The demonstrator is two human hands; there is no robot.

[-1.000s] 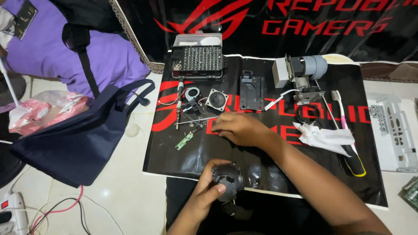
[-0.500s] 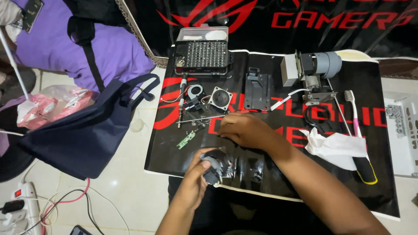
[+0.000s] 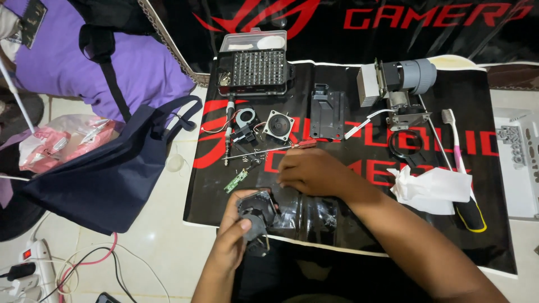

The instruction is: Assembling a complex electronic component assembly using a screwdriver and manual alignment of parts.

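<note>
Left hand (image 3: 238, 238): fingers are closing around a small round black component (image 3: 257, 212), holding it just above the near edge of the black and red mat (image 3: 348, 247), thumb lying across its near face.
Right hand (image 3: 311, 171): lying palm down on the mat, right of the component and a little farther; fingers are curling toward the loose parts; whether they are pinching anything cannot be told.
Held component: sitting near centre, with a clear plastic bag (image 3: 314, 216) just to its right.
Loose parts: a small green circuit board (image 3: 236, 181) is lying left of the right hand; a thin metal rod (image 3: 252, 153) and tiny screws are lying just beyond the knuckles.
Small fan (image 3: 279, 125): resting farther out, beside a black ring clamp (image 3: 245, 120).
Screwdriver bit case (image 3: 254, 67): standing open at the far left of the mat.
Grey lens assembly (image 3: 401, 81): sitting at the far right, with a toothbrush (image 3: 455, 140) and crumpled white tissue (image 3: 432, 188) nearer.
Dark blue bag (image 3: 106, 168): lying on the floor to the left.
Handling advice: judging by the clutter, the left hand is best keeping the component level and low over the mat, so any screw falling out is landing on the surface; the right hand is best picking one small part at a time.
</note>
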